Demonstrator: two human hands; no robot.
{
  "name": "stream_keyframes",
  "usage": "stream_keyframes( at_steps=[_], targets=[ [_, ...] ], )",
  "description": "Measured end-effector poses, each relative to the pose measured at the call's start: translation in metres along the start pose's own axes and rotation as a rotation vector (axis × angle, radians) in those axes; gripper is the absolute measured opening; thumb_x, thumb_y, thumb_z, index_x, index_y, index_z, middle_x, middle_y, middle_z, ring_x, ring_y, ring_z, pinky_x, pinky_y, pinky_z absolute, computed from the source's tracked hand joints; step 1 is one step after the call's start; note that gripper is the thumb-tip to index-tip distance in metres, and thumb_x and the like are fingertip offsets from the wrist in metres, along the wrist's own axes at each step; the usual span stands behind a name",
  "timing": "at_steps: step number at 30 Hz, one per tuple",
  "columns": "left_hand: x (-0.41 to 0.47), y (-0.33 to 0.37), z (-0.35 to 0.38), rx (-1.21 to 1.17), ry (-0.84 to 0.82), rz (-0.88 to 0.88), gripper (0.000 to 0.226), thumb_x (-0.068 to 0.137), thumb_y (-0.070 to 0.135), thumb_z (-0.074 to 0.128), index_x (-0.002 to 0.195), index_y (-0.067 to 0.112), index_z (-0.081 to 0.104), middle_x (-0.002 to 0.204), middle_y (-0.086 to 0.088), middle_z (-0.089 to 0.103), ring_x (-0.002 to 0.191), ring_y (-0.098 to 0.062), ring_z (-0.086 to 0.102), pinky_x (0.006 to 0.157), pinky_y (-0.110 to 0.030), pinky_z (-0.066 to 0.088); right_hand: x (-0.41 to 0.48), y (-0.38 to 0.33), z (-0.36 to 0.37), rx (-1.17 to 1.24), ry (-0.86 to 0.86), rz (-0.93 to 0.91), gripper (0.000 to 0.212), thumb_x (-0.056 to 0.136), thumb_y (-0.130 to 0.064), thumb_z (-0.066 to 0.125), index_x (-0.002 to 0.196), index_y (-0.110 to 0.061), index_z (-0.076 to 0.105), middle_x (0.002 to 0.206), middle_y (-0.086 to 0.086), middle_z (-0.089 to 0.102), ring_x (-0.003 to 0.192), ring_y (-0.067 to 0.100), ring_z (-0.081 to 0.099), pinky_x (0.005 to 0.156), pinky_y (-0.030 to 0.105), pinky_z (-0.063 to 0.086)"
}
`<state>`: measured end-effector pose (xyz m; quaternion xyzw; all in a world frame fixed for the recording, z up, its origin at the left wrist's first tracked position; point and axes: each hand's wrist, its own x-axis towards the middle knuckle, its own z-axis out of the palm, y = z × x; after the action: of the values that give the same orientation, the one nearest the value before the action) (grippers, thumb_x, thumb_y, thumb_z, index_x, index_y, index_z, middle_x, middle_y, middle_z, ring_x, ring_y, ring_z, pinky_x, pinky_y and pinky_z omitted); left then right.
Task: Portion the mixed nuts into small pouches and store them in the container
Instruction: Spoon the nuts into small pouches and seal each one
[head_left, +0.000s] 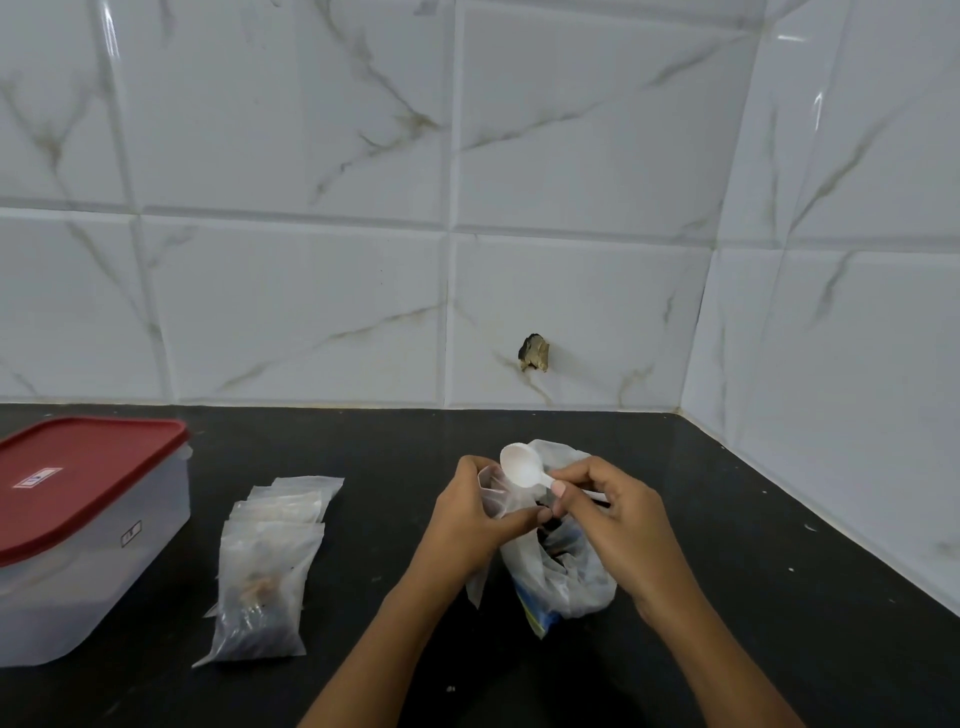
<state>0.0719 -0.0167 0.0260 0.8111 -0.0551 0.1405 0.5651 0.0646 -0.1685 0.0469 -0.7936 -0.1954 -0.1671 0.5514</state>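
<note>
Left fingers: the fingers (522, 519) of the left hand (467, 519) were curled round the small pouch (493, 491), gripping it near its mouth.
Right fingers: the fingers (560, 488) of the right hand (623, 514) pinched the handle of the white spoon (522, 467), whose bowl was just above the pouch.
Nut bag: the nut bag (571, 577) stood open on the counter (363, 447), under both hands.
Pouch stack: the pouch stack (270, 566) lay left of the hands; the front pouch showed nuts.
Container: the container (93, 582) stood at the far left with its red lid (78, 478) on.
</note>
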Motion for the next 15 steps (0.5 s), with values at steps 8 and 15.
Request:
stream_keyframes(
  at_steps=[8,15],
  targets=[
    [0.002,-0.003,0.002,0.004,0.010,-0.021,0.069,0.068,0.029,0.081,0.116,0.024,0.031,0.116,0.007,0.041,0.097,-0.002,0.047,0.073,-0.011,0.045,0.005,0.010,-0.005,-0.173,0.179,0.138,0.017,0.091,-0.006,0.051,0.100,-0.017,0.060,0.088,0.005,0.067,0.073,0.007,0.058,0.055,0.005,0.042],
    [0.002,-0.009,0.004,0.060,-0.053,-0.115,0.100,0.069,0.038,0.078,0.144,0.019,0.015,0.137,0.001,0.021,0.134,-0.018,0.015,0.106,-0.030,0.026,0.003,0.015,0.014,-0.488,-0.068,0.277,0.026,0.094,-0.008,0.040,0.117,-0.013,0.051,0.115,0.012,0.058,0.089,0.021,0.061,0.071,0.023,0.050]
  ],
)
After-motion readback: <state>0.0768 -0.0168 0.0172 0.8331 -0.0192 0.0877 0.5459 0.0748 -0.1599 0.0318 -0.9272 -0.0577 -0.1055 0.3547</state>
